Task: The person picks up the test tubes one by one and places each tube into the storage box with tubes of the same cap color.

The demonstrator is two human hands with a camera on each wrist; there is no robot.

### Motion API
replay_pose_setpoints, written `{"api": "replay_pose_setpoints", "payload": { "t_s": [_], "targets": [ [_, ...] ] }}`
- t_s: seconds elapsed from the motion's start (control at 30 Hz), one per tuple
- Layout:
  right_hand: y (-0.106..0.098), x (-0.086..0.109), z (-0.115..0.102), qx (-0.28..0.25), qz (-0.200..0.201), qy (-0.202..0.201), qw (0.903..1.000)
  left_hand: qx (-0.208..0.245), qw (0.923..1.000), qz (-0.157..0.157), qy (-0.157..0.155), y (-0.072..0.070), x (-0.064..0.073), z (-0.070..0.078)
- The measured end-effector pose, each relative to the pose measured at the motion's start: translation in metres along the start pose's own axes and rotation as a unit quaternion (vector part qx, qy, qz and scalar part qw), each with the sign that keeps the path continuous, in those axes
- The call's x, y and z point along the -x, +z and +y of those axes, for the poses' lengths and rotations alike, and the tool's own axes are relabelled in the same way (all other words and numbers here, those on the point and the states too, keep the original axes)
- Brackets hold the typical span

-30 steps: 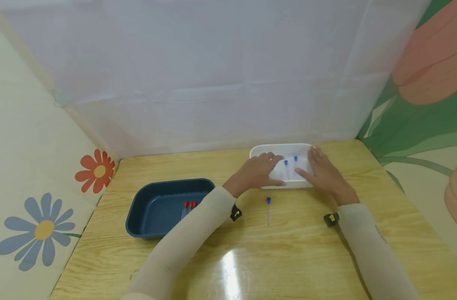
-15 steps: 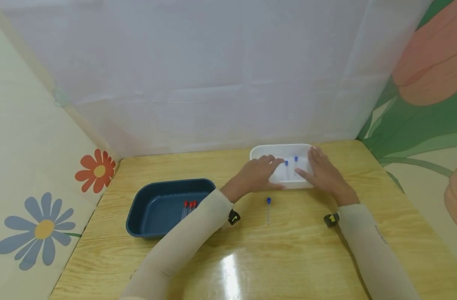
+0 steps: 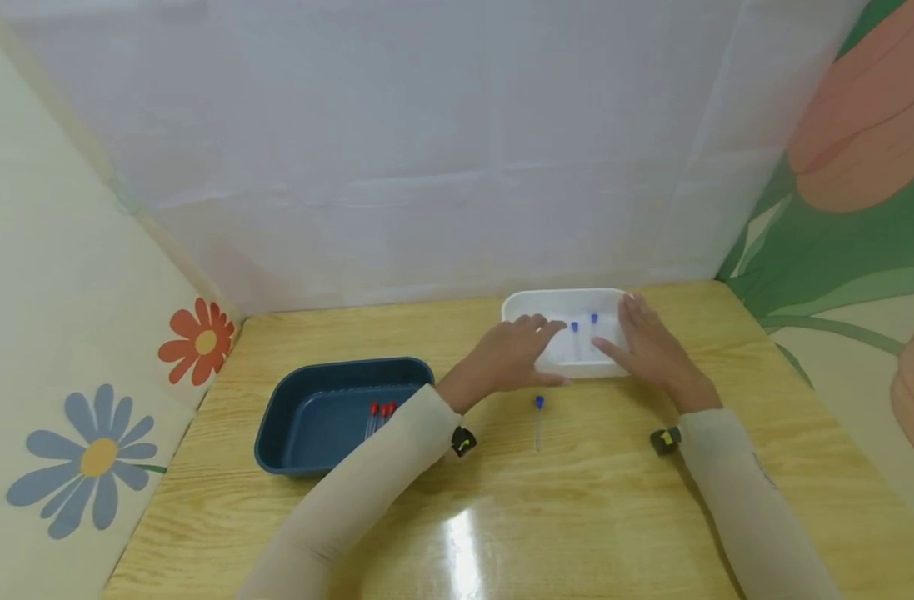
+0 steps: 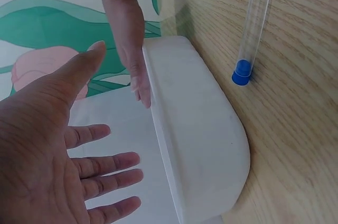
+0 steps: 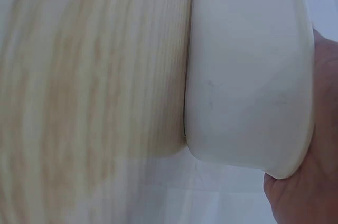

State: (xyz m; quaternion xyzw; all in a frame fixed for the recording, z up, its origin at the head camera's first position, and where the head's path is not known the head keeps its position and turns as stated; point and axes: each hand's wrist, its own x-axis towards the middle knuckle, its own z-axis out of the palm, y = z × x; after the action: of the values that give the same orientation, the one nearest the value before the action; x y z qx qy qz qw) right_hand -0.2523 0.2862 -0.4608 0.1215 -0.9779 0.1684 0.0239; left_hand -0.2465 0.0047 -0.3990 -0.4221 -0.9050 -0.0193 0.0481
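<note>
In the head view, my left hand [image 3: 507, 354] hovers at the left front of a white plastic tray [image 3: 569, 369]. The left wrist view shows its fingers spread and its palm bare beside the tray wall. My right hand [image 3: 655, 354] rests on the tray's right end, fingers straight along the rim and thumb spread inward. In the right wrist view, that hand lies against the rim at the corner. Two blue-capped test tubes [image 3: 575, 327] lie inside the tray. Another blue-capped tube [image 4: 256, 26] lies on the table in front of it.
A dark blue tray [image 3: 314, 450] stands to the left, holding several red-capped tubes [image 3: 375, 408]; my left sleeve [image 3: 382, 475] covers part of it. The wooden table [image 3: 576, 517] ends at a white backdrop [image 3: 427, 167]. Flower-patterned panels [image 3: 59, 333] flank both sides.
My left hand has drawn back slightly to the left and toward me, away from the white tray's front rim. My right hand, the trays and the tubes stay put.
</note>
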Motion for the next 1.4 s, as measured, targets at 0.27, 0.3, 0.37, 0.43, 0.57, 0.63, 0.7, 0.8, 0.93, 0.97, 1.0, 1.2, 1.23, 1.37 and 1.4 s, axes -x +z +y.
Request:
{"api": "replay_pose_setpoints", "payload": {
  "t_s": [0.27, 0.3, 0.37, 0.43, 0.57, 0.63, 0.7, 0.8, 0.93, 0.97, 1.0, 1.2, 1.23, 1.37, 1.4],
  "targets": [
    [0.0, 0.001, 0.0, -0.01, 0.001, -0.005, 0.9999, 0.016, 0.9999, 0.005, -0.002, 0.0, 0.007, 0.001],
    [0.0, 0.002, 0.0, -0.009, 0.001, -0.004, 0.9999, 0.017, 0.9998, 0.005, 0.0, 0.0, 0.008, 0.001],
    [0.0, 0.002, -0.001, -0.009, 0.002, -0.004, 0.9999, 0.012, 0.9999, 0.008, 0.004, -0.001, 0.009, 0.002],
    [-0.001, 0.002, -0.001, -0.01, 0.002, -0.006, 0.9999, 0.005, 0.9999, 0.007, 0.006, -0.002, 0.01, 0.003],
    [-0.002, 0.002, -0.001, -0.014, 0.002, -0.009, 0.9999, 0.002, 0.9999, 0.005, 0.009, -0.002, 0.012, 0.004],
    [-0.002, 0.001, 0.0, -0.014, 0.002, -0.009, 0.9998, 0.003, 0.9999, 0.006, 0.012, -0.002, 0.013, 0.004],
    [-0.002, 0.001, 0.001, -0.015, 0.002, -0.01, 0.9998, 0.004, 0.9998, 0.01, 0.015, -0.002, 0.014, 0.005],
    [-0.002, 0.0, 0.002, -0.015, 0.001, -0.01, 0.9998, 0.004, 0.9998, 0.013, 0.017, -0.002, 0.016, 0.005],
    [-0.002, 0.001, 0.002, -0.017, 0.003, -0.011, 0.9998, 0.004, 0.9998, 0.009, 0.016, -0.001, 0.018, 0.007],
    [-0.002, 0.001, 0.002, -0.018, 0.003, -0.013, 0.9997, 0.004, 0.9998, 0.008, 0.015, 0.0, 0.018, 0.007],
    [-0.002, 0.001, 0.002, -0.018, 0.003, -0.014, 0.9997, 0.006, 0.9998, 0.008, 0.016, -0.001, 0.019, 0.007],
    [-0.002, 0.002, 0.003, -0.021, 0.002, -0.015, 0.9997, 0.005, 0.9995, 0.018, 0.026, -0.002, 0.022, 0.011],
    [-0.002, 0.001, 0.004, -0.02, 0.003, -0.014, 0.9997, 0.003, 0.9994, 0.018, 0.028, -0.002, 0.022, 0.011],
    [-0.003, 0.002, 0.005, -0.018, 0.003, -0.015, 0.9997, 0.002, 0.9996, 0.011, 0.026, -0.003, 0.024, 0.012],
    [-0.004, 0.002, 0.005, -0.018, 0.003, -0.014, 0.9997, 0.004, 0.9996, 0.009, 0.025, -0.003, 0.025, 0.012]
  ]
}}
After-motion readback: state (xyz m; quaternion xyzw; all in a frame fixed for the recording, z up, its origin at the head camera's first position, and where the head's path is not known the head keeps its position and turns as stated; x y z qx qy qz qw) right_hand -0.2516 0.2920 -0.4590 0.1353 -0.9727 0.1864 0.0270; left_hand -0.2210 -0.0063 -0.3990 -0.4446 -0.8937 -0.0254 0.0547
